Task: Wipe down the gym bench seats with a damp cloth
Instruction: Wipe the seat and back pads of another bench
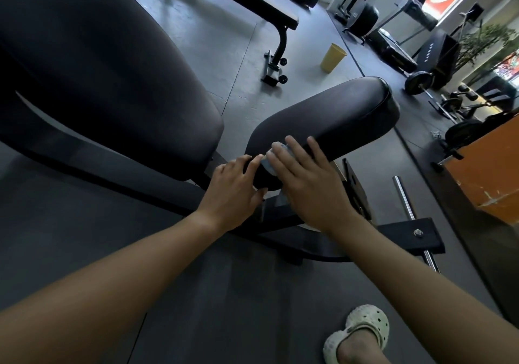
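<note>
A black padded bench seat [337, 113] runs from the middle toward the upper right, with the large black backrest pad [98, 68] to its left. My right hand [306, 183] lies flat with straight fingers on a pale blue cloth [269, 164], pressing it against the seat's near narrow end. Most of the cloth is hidden under that hand. My left hand [233, 192] grips the same end of the seat from the left, fingers curled over its edge.
The bench's black steel frame [407, 237] and a chrome peg [404, 198] lie below the seat. A yellow cup [332, 57] stands on the grey floor beyond. Another bench [261, 6], weight plates and an orange box [488, 172] stand further right. My foot in a pale clog [359, 335] is at the bottom.
</note>
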The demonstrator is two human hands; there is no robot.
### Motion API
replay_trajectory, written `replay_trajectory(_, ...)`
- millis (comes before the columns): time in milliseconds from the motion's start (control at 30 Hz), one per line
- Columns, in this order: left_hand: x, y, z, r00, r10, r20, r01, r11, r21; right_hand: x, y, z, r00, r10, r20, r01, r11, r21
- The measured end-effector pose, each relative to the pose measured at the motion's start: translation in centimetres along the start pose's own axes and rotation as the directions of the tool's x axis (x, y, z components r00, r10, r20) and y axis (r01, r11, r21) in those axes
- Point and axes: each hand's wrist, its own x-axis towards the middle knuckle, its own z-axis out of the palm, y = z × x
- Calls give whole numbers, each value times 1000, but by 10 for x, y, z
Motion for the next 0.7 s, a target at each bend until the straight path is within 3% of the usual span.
replay_trajectory(133,3,-11,-2,1000,-17,8,17,1000,8,20,26,-19,987,154,-40,-155,988,-19)
replay_trajectory(267,9,-20,-8,999,4,32,-4,1000,-8,27,15,-18,959,278,-63,-273,959,77)
replay_trajectory(567,6,-35,-18,989,53,139,-49,998,-33,24,-41,5,992,-4,124,0,999,37)
replay_trajectory(700,8,-35,-23,986,46,158,-52,998,33,27,-23,-2,998,45,51,-45,999,6)
